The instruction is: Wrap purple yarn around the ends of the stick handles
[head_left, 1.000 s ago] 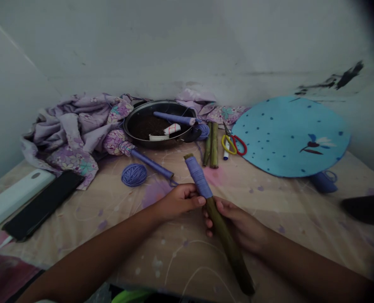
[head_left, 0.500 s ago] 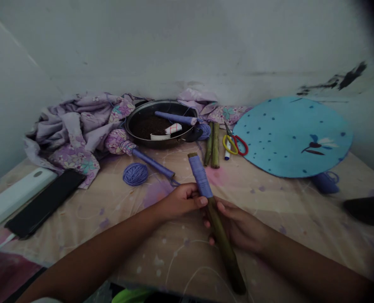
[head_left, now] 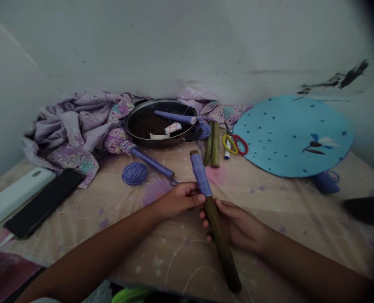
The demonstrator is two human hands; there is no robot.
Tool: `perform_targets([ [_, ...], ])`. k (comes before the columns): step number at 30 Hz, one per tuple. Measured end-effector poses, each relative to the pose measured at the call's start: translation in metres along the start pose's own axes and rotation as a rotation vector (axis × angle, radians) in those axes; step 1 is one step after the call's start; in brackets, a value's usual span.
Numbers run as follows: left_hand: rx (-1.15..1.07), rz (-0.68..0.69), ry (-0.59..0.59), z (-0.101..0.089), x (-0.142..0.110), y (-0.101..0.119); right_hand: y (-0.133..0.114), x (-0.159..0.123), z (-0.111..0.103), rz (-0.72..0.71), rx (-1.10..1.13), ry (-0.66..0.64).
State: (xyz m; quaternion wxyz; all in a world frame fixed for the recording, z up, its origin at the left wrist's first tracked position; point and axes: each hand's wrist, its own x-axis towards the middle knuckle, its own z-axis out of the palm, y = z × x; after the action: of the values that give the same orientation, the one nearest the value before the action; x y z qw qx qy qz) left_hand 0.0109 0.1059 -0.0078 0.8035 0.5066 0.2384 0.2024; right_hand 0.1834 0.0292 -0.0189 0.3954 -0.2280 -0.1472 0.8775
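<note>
A greenish-brown bamboo stick (head_left: 217,233) slants across the front of the table, its upper end wrapped in purple yarn (head_left: 200,174). My left hand (head_left: 185,197) pinches it at the lower edge of the wrapping, thumb on top. My right hand (head_left: 239,225) curls around the stick from behind and the right, just below, with fingertips showing on the left side. The stick's lower end points toward me. Left of my hands lie a purple yarn ball (head_left: 134,174) and a yarn-wrapped stick (head_left: 153,162) with a floral cloth head (head_left: 119,141).
A black pan (head_left: 142,142) holds dark crumbs, a wrapped stick and a white scoop. Beyond my hands lie bamboo pieces (head_left: 216,145), scissors (head_left: 234,144) and a marker (head_left: 227,153). A blue round board (head_left: 278,134) is right; crumpled cloth (head_left: 70,126) and a phone (head_left: 44,204) are left.
The stick's lower end has swung slightly left and its wrapped top has shifted a little up and right. Both hands keep their hold on it.
</note>
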Motion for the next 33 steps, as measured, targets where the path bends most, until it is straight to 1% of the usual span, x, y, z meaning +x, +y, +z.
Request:
perform_targets([
  [3,-0.025,0.003,-0.027,0.0004,0.0003,0.0003,0.0001,0.0008,-0.0003,-0.02,-0.005,0.016],
  [8,-0.001,-0.023,0.005,0.0005,0.0001,0.0021,0.0019,0.002,-0.0022,-0.044,-0.046,0.039],
  [13,-0.008,0.004,0.02,0.0012,-0.0001,0.0036,0.0028,0.0011,0.0001,-0.029,-0.072,0.049],
  [20,0.031,0.048,0.014,0.0031,0.0013,0.0009,0.0016,0.0014,0.002,-0.074,-0.051,0.053],
  [25,0.008,0.036,-0.04,0.0019,0.0014,0.0003,0.0007,0.0008,-0.002,-0.036,-0.034,0.015],
  [29,-0.002,0.037,0.013,0.001,0.0006,0.0015,0.0011,0.0009,-0.0046,-0.023,-0.021,-0.003],
  [33,-0.001,0.008,0.009,0.0011,0.0002,0.0014,0.0011,0.002,-0.003,-0.025,-0.038,0.027],
])
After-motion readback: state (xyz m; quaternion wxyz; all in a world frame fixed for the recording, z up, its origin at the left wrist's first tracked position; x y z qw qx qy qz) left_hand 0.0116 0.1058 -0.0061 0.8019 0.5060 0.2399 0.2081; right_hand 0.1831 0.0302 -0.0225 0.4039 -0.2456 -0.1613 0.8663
